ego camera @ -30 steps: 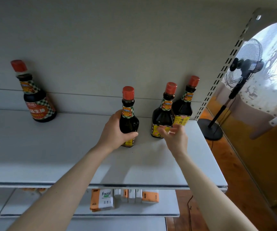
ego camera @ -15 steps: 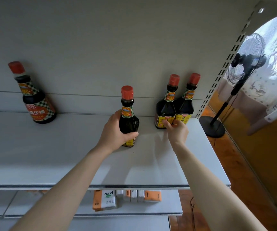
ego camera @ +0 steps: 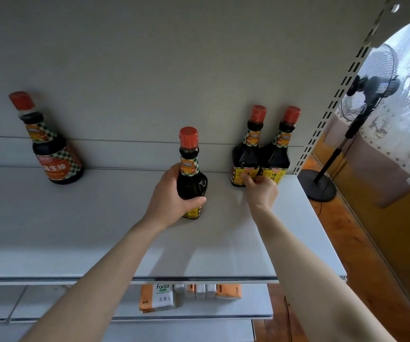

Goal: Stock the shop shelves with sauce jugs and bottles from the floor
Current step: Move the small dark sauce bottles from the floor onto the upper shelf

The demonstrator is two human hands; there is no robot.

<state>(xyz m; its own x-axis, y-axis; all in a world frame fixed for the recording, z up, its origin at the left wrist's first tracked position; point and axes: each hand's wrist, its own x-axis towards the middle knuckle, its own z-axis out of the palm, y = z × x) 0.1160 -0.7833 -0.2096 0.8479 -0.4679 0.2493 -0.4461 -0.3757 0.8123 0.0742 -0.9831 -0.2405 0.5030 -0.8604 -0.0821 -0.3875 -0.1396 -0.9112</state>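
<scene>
Left grip (ego camera: 171,201) is wrapped round the middle bottle (ego camera: 192,178), stood on the shelf (ego camera: 100,230). Right grip (ego camera: 263,191), right of that bottle, is laid w/ bent fingertips on the bottle pair (ego camera: 260,159); pinch vs. push can't be told. Risk: if shoved hard, the pair could be toppled.

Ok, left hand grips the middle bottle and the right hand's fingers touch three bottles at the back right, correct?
No: the head view shows two bottles there, not three. The left hand grips the middle bottle; the right hand touches them with its fingers.
</scene>
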